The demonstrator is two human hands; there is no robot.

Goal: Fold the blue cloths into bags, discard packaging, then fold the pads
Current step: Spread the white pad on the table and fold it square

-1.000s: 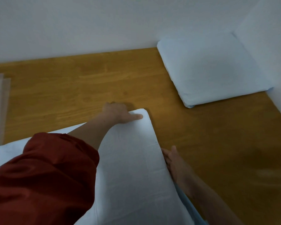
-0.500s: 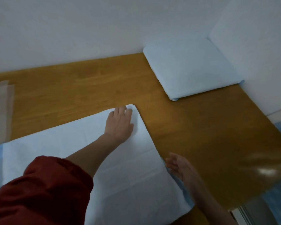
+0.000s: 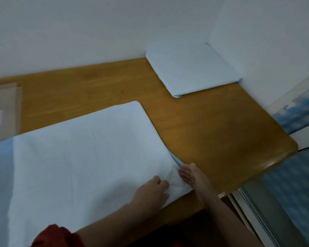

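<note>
Head view, wooden table (image 3: 212,125), white corner walls (image 3: 78,32), pad (image 3: 78,157) spread flat

A dark red sleeve (image 3: 55,237) of loose fabric covers the left upper arm, bunched in soft folds at its end. The forearm below it is bare, as are the left grip (image 3: 152,191) and the right grip (image 3: 193,177).

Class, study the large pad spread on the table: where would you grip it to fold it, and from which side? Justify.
Probably the near right corner of the pad, approached from the right. Elsewhere it lies flat on the table, but there its blue underside edge curls up, letting fingers slide under; the right hand touches that spot.
</note>
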